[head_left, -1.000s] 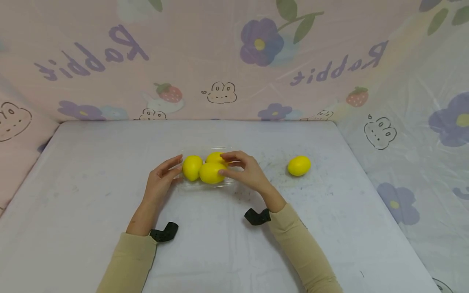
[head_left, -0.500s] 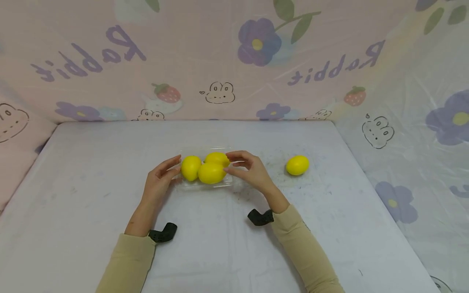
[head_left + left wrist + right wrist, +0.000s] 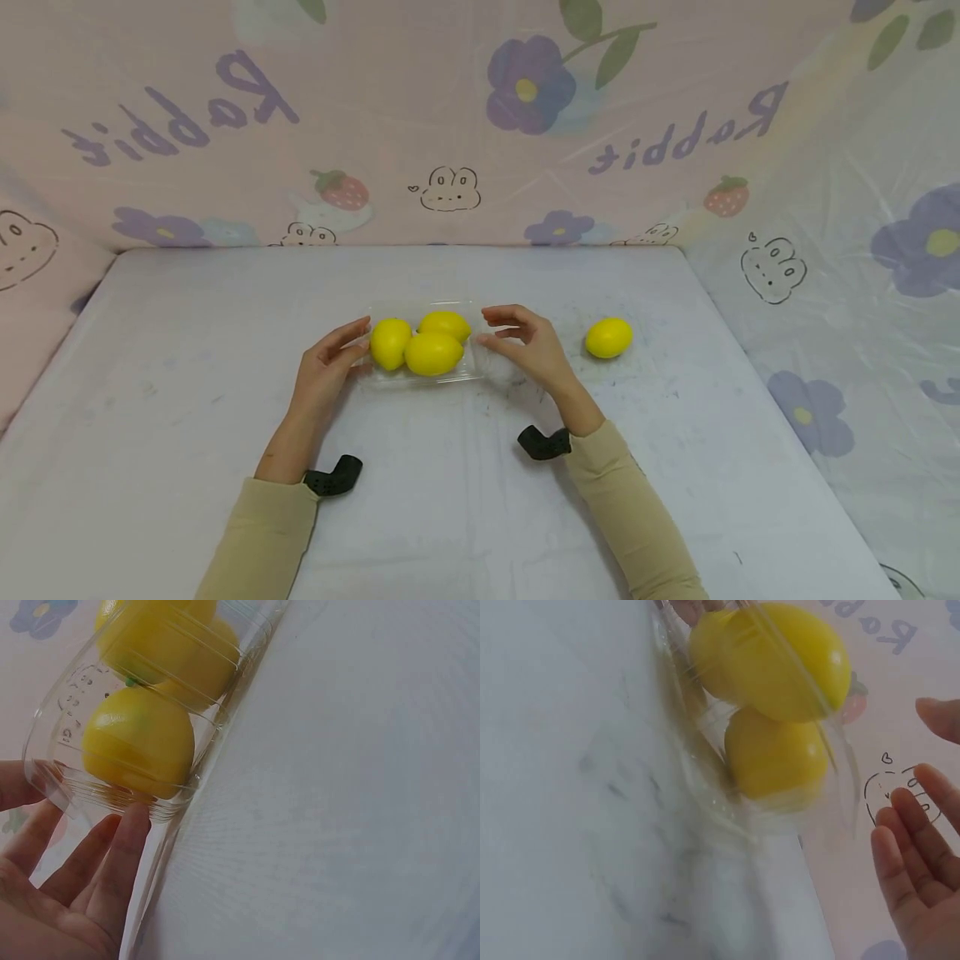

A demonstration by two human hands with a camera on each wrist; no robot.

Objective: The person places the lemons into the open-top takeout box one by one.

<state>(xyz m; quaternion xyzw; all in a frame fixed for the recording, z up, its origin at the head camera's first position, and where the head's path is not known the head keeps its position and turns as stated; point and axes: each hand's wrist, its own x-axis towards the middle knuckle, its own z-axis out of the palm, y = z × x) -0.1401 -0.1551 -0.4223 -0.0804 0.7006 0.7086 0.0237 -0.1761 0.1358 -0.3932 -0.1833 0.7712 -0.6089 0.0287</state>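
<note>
A clear plastic container holds 3 yellow lemons: a left lemon, a front lemon and a back lemon. My left hand is at the container's left end. In the left wrist view its extended fingers touch the ribbed end wall. Just off the container's right end is my right hand, fingers parted from the thumb and holding nothing. The right wrist view shows the right fingers apart from the container. A separate lemon lies on the table, right of that hand.
A white cloth with dark smudges covers the table. Printed fabric hangs along the back and both sides. A black wrist device sits on each forearm: one left, one right.
The right hand has let go of the lemons in the container and drawn back to the right, past the container's end. My left hand has stayed at the left end.
</note>
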